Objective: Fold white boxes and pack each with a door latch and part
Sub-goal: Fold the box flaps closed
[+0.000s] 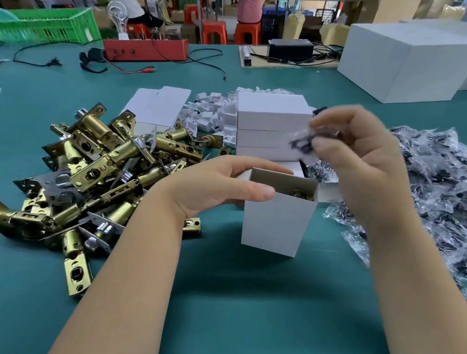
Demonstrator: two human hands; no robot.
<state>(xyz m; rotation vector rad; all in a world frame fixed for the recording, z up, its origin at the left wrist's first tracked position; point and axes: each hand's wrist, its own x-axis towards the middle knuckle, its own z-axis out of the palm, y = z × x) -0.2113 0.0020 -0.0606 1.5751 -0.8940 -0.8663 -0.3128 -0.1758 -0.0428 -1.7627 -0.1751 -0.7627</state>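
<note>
A small white box (276, 224) stands upright on the green table, its top open, with a brass door latch (301, 195) showing inside. My left hand (220, 185) grips the box's upper left edge, thumb on the front and fingers behind. My right hand (363, 161) hovers just above and right of the opening and pinches a clear plastic bag with a dark part (305, 142), blurred by motion. A pile of brass door latches (97, 171) lies to the left. A heap of bagged parts (438, 192) lies to the right.
Closed white boxes (272, 123) are stacked behind the open one, beside flat box blanks (159, 105) and small white pieces (213, 114). A big white carton (406, 59), a red device with cables (145, 49) and a green crate (41, 24) stand farther back. People sit at far benches.
</note>
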